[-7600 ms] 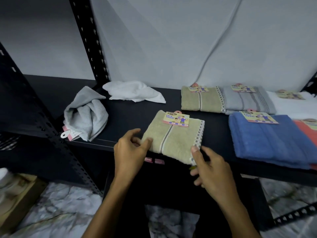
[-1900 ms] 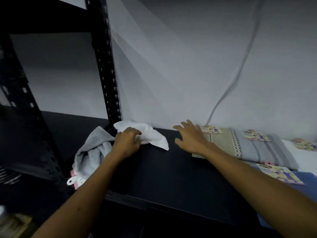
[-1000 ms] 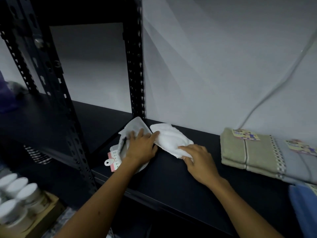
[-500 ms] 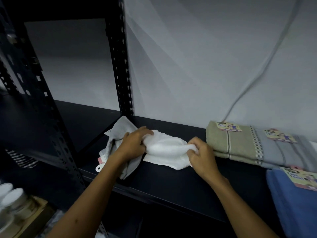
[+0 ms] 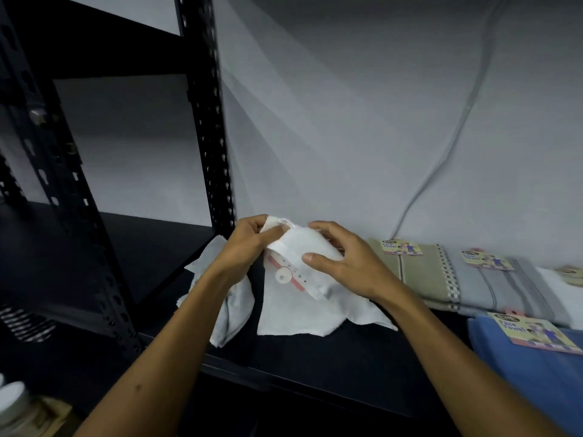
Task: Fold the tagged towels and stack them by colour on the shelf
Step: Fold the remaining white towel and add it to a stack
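Dim overall, cool grey cast. Brightest on the wall [image 5: 362, 121], crossed by soft diagonal bands of light and shadow fanning from upper left. Black shelf [image 5: 315, 357] and upright post [image 5: 208, 121] nearly featureless, detail crushed in the dark. White towel [image 5: 299, 310] close to blown out, weave barely readable. Slight motion blur on left hand [image 5: 243, 247], right hand [image 5: 340, 260] and tag print. Wide-angle bending of straight lines toward the edges. Lower left corner murky and soft.

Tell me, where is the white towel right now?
The white towel is at the middle of the head view, held up over the dark shelf by both hands, with the crumpled grey towel just left of it and the folded beige towel to its right.
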Demonstrator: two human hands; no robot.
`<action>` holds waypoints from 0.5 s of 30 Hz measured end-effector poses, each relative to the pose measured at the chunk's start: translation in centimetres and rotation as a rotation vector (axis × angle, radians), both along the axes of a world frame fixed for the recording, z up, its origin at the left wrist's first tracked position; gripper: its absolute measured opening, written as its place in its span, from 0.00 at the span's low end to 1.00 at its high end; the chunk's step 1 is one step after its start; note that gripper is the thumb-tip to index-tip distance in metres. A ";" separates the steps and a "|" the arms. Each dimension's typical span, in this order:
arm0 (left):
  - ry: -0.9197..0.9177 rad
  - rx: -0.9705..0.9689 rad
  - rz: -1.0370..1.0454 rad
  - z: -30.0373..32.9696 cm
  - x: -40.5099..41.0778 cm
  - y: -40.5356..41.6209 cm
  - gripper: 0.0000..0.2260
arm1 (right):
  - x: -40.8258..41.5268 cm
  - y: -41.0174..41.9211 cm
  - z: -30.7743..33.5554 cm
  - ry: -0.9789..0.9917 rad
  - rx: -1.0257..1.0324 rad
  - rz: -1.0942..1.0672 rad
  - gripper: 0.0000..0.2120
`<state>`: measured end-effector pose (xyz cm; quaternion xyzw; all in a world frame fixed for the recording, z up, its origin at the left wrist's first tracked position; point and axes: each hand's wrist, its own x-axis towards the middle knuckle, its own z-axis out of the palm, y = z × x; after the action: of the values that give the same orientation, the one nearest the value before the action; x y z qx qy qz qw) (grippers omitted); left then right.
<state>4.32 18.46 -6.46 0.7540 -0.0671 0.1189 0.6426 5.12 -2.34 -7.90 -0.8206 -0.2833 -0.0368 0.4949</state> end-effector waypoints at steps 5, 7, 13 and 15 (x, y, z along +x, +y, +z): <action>0.133 -0.122 -0.036 0.3 0.4 -1.6 0.11 | 0.9 0.6 0.9 -0.098 0.020 -0.132 0.09; 0.156 -0.220 -0.063 -0.6 0.4 -1.7 0.12 | 1.5 0.3 0.7 0.035 0.126 -0.179 0.04; -0.132 0.095 0.342 -5.2 -1.7 -3.2 0.04 | 1.8 0.1 -2.4 0.413 0.441 -0.314 0.04; -0.107 0.158 0.403 -6.1 -2.2 -3.9 0.05 | 1.6 0.4 -3.7 0.462 0.490 -0.334 0.05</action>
<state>2.14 14.59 -12.54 0.7928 0.0420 0.2791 0.5402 6.76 -1.91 -11.57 -0.6995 -0.0093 0.0022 0.7145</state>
